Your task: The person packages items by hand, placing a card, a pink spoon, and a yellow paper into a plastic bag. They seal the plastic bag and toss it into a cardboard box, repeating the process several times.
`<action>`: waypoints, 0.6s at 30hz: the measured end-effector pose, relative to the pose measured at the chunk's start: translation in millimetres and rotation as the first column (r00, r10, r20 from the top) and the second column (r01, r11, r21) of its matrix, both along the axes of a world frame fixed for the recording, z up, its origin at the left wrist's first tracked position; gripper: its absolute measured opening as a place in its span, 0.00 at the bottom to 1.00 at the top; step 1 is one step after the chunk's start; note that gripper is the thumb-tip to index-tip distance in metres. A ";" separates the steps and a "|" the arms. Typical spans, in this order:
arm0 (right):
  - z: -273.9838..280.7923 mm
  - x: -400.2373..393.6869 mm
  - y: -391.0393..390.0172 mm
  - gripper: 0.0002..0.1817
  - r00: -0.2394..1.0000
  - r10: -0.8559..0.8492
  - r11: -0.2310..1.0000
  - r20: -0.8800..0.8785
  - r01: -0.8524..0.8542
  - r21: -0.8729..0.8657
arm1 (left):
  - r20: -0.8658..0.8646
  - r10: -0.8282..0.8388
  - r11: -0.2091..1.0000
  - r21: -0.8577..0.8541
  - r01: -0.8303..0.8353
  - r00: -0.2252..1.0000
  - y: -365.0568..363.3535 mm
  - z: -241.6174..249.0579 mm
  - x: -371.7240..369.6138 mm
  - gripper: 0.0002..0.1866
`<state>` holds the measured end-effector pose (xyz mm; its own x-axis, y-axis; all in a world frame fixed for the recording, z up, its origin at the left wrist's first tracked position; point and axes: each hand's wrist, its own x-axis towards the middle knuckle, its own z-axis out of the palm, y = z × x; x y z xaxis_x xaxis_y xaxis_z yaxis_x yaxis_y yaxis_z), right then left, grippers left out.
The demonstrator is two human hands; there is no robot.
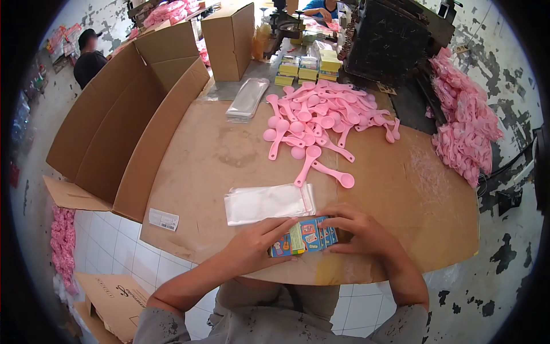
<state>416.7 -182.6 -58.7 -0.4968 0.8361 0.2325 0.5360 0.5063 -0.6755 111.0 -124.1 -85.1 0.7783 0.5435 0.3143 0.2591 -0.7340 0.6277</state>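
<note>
A stack of small printed blue cards (310,235) lies near the table's front edge, fanned a little at its right end. My left hand (258,243) is closed around the left end of the cards. At their right end, my right hand (360,230) grips them between thumb and fingers. Just beyond the cards lies a pile of clear-white plastic bags (263,205). Farther back, a heap of pink measuring spoons (312,114) spreads over the cardboard-covered table (217,166), two spoons lying closest to the bags.
An open cardboard box (154,126) stands at the left. Behind are clear plastic sleeves (249,98), bundled card stacks (308,69) and a dark machine (387,43). Bagged pink spoons (464,123) pile up at the right. A person (90,57) is at far left, another (321,8) at the back.
</note>
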 end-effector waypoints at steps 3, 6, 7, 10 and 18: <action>-3.3 2.7 -1.8 0.29 1.000 0.021 0.999 0.009 -0.021 0.031 | -0.005 0.009 1.000 -0.001 -0.009 1.000 -0.4 0.1 -1.6 0.43; 1.6 13.4 -2.2 0.28 1.000 0.013 1.000 0.005 -0.013 0.011 | -0.004 0.013 1.000 -0.003 -0.013 1.000 0.0 -0.6 -3.2 0.43; 1.6 20.4 -3.0 0.28 1.000 -0.008 1.000 -0.002 0.008 0.006 | -0.003 0.012 1.000 -0.002 -0.012 1.000 0.3 -0.3 -3.7 0.42; 11.6 39.8 -11.6 0.29 0.995 -0.099 0.995 -0.014 0.098 -0.023 | 0.006 0.003 1.000 -0.008 -0.003 1.000 0.4 1.5 -4.6 0.40; 11.0 109.8 -46.0 0.28 0.904 -0.420 0.907 -0.076 0.416 -0.056 | -0.023 -0.031 0.998 0.047 0.032 0.999 -5.6 4.1 2.2 0.41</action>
<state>526.4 -228.6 -47.7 -0.0796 0.9717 0.2224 0.6331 0.2216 -0.7417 113.2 -129.7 -81.0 0.8018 0.5036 0.3218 0.2489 -0.7710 0.5862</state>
